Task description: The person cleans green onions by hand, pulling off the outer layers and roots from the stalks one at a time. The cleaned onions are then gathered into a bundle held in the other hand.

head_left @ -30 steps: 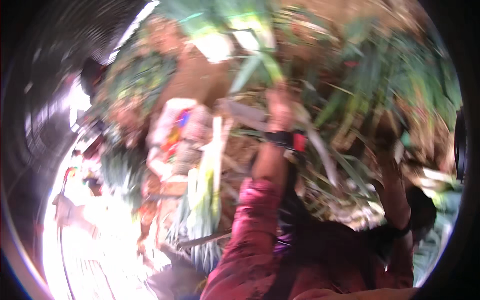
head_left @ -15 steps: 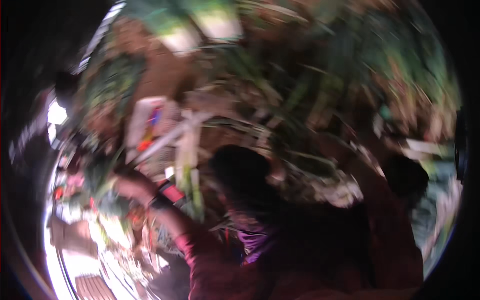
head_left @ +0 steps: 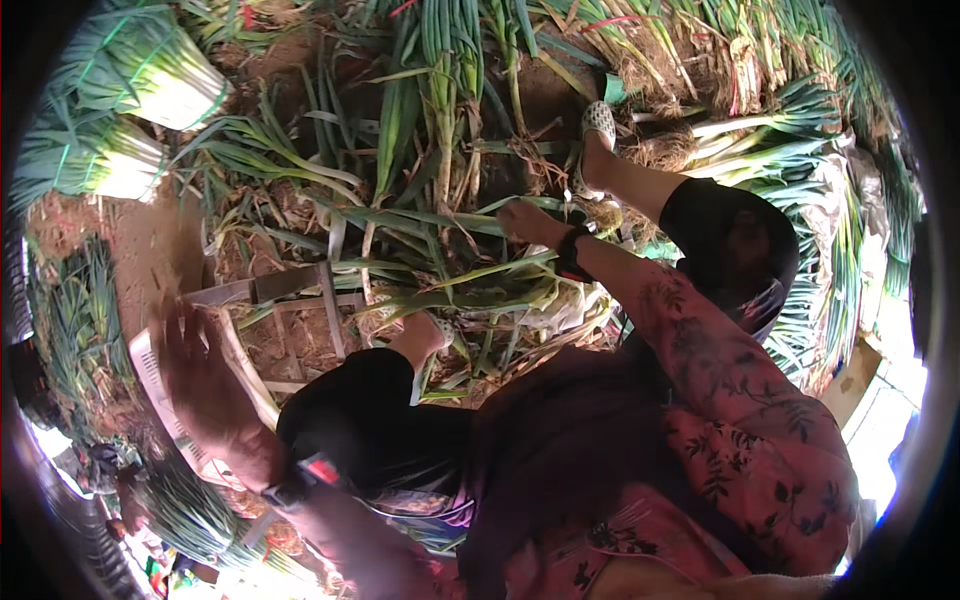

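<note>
My left hand, smeared by motion, has its fingers stretched out and apart. It hangs over a white plastic crate at the left and holds nothing that I can see. My right hand is closed in a fist near the middle, beside long green onion leaves. What it holds, if anything, is hidden. Loose green onions lie on the soil in front of me, roots toward me. More leaves and dry peelings are strewn between my feet.
Tied bunches of green onions with white stalks lie at the far left. Onion heaps line the far right. A low wooden frame stands beside the crate. My shoes are among the leaves.
The view has turned and sharpened. My left hand was beside a long pale strip and a patterned item; now it is raised, spread, over the crate. My right hand has come into clear sight.
</note>
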The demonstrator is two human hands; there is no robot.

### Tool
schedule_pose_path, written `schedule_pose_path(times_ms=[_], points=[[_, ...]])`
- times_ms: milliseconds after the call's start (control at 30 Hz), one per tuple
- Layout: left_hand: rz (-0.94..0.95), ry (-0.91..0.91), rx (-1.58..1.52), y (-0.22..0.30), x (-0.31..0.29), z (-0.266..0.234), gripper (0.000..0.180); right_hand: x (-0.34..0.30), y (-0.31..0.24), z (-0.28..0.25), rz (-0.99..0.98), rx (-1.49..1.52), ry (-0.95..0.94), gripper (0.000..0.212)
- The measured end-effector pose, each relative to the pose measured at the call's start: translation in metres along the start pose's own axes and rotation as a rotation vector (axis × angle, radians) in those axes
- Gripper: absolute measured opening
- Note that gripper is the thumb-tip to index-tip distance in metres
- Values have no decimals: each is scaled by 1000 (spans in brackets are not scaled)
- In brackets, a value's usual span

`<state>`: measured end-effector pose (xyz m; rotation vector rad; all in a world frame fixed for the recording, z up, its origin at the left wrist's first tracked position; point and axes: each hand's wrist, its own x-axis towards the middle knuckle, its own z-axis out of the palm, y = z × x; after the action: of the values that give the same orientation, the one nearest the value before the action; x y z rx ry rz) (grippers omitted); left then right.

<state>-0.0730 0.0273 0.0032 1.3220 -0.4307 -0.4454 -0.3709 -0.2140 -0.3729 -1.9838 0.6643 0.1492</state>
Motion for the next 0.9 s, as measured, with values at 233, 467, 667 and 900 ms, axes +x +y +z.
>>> schedule_pose_path(times_ms=[233,467,667,900], points=[[-297,-360,16,-54,19,107,55,72,11,-8,453,893,413,30],[-341,-329,-33,-55,35,98,44,129,22,-1,717,1034,686,60],[-431,-263,-12,-49,27,95,39,119,-87,-55,-164,506,563,32],[-352,-252,35,-47,28,114,32,24,2,-9,530,676,384,31]])
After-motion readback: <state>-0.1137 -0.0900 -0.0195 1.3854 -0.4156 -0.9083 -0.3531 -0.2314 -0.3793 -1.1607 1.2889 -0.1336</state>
